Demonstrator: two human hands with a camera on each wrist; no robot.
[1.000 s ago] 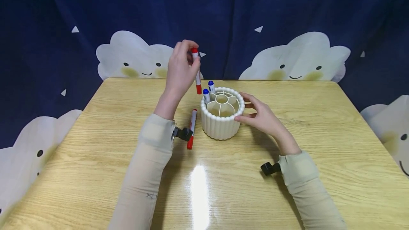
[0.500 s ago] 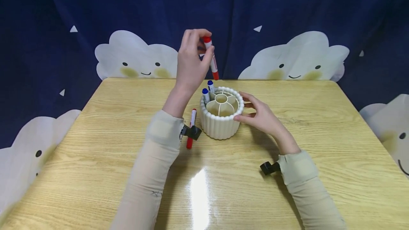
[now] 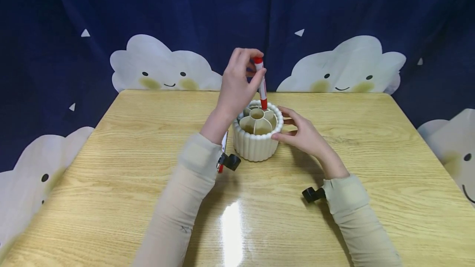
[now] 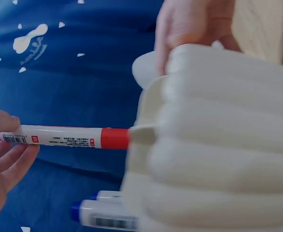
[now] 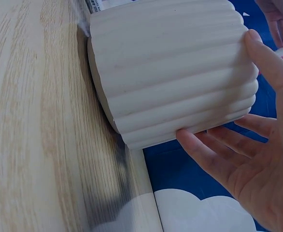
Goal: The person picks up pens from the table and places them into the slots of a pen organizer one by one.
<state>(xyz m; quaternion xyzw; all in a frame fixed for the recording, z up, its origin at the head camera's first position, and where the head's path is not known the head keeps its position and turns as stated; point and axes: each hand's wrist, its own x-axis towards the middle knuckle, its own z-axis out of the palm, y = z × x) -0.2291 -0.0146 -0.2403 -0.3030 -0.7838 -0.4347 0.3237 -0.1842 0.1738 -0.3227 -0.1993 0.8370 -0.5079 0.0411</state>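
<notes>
My left hand (image 3: 237, 87) pinches a white marker with red ends (image 3: 262, 87) near its top, holding it nearly upright. Its lower red end is right at the back of the opening of a cream, ribbed pen holder (image 3: 256, 147), which has petal-like compartments around a round middle one. My right hand (image 3: 306, 137) steadies the holder from the right side, thumb at the front of the rim and fingers behind. In the left wrist view, two blue-capped markers (image 4: 107, 215) stick out of the holder; my left hand mostly hides them in the head view.
Another red marker (image 3: 224, 141) lies on the wooden table (image 3: 130, 155) left of the holder, partly covered by my left forearm. A dark blue curtain (image 3: 245, 7) with white clouds hangs behind the table's back edge.
My left hand has carried the red marker to the right, first up, then down to the holder's opening. My right hand and the holder have stayed put.
</notes>
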